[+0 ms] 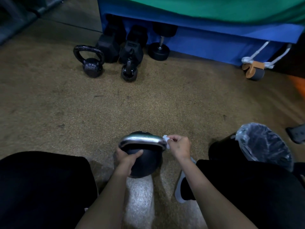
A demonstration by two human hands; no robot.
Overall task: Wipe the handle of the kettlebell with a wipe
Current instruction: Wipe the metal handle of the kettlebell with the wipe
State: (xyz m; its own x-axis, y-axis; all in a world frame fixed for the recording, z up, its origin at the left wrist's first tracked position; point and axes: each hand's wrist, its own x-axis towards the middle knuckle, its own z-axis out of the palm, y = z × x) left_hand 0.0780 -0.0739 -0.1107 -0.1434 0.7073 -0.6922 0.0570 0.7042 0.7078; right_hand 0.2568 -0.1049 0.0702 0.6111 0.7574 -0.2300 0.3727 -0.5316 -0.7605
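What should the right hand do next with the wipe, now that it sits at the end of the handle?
Probably slide the wipe leftward along the silver handle. The right hand pinches it against the handle's right corner, most of the bar looks untouched, and the left hand braces the kettlebell.

No text can be read for certain. The black round kettlebell with the silver metal handle carries a small pale marking near its top, too blurred to make out. The black hexagonal rubber dumbbell by the blue padded bench shows a faint raised panel on its end, also illegible.
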